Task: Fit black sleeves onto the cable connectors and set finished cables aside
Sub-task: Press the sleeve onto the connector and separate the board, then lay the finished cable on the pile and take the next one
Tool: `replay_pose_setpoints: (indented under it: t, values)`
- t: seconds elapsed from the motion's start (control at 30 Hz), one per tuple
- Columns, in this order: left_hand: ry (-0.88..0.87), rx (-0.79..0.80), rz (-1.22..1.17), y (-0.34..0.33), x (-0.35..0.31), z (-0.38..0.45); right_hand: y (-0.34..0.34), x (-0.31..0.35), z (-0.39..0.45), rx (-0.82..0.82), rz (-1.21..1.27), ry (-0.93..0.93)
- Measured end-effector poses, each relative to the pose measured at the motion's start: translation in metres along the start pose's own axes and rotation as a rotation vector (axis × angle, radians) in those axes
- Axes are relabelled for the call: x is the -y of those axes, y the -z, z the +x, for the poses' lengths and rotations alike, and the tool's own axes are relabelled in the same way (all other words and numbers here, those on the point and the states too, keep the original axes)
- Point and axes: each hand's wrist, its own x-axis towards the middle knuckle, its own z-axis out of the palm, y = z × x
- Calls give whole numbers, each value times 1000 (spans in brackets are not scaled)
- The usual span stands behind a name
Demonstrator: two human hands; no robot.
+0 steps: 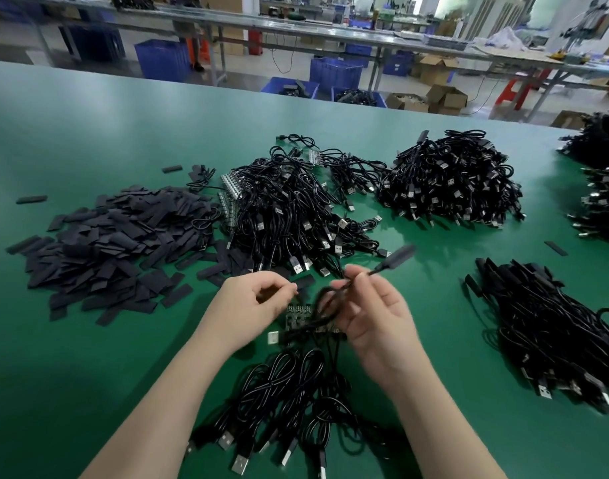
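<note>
Right hand point(372, 305) pinches a thin, floppy cable point(358, 278), sleeved connector point(399, 255) poking out just beyond it; left hand point(258, 299) pinches a light loose sleeve point(304, 281) beside that cable. Best held near the connector.

The green table point(71, 140) lies bare along its far and left side, and also at the near left corner, so a hand can pass freely there. In the middle stand the sleeve pile point(116, 250), the tangled cable heap point(289, 209) and the big cable mound point(451, 181), with only narrow green lanes between them. To the right, an open strip runs between the mound and the finished cables point(555, 333); the loose cables point(296, 402) block the near edge.
</note>
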Motion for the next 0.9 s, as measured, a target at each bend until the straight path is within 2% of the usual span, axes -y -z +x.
replay_pose_setpoints:
  t: [0.07, 0.13, 0.17, 0.23, 0.3, 0.37, 0.47, 0.5, 0.53, 0.6, 0.67, 0.73, 0.8, 0.83, 0.9]
  values:
    - [-55, -7, 115, -3, -2, -3, 11, 28, 0, -103, -24, 68]
    - [-144, 10, 219, -6, -6, -5, 29, 61, -6, -175, -209, 195]
    - [-176, 32, 262, -8, -7, -7, 41, 78, -10, -243, -431, 262]
    - [-198, 79, 343, -14, -7, -8, 74, 107, -16, -441, -1044, 370]
    - [-192, 101, 437, -19, -6, -9, 113, 131, -16, -663, -1533, 394]
    - [-181, 109, 504, -21, -4, -8, 154, 144, -7, -744, -1773, 273]
    - [-176, 127, 529, -20, -3, -7, 190, 141, 5, -866, -1854, -127]
    - [-173, 141, 527, -21, -3, -8, 191, 134, 6, -916, -1909, -201]
    - [-169, 151, 516, -21, -3, -7, 184, 127, 6, -925, -1960, -201]
    - [-159, 162, 457, -22, -4, -7, 154, 107, 3, -836, -1984, -12]
    - [-159, 138, 379, -22, -6, -6, 116, 83, 3, -540, -1788, 91]
    - [-165, 81, 318, -20, -6, -6, 79, 54, 7, -237, -1572, 30]
    - [-149, 18, 271, -17, -6, -6, 53, 26, 16, -21, -1454, -31]
    - [-133, -8, 253, -15, -6, -6, 43, 14, 21, 36, -1387, -39]
    - [-100, -40, 213, -12, -5, -6, 29, -6, 32, 45, -1271, -9]
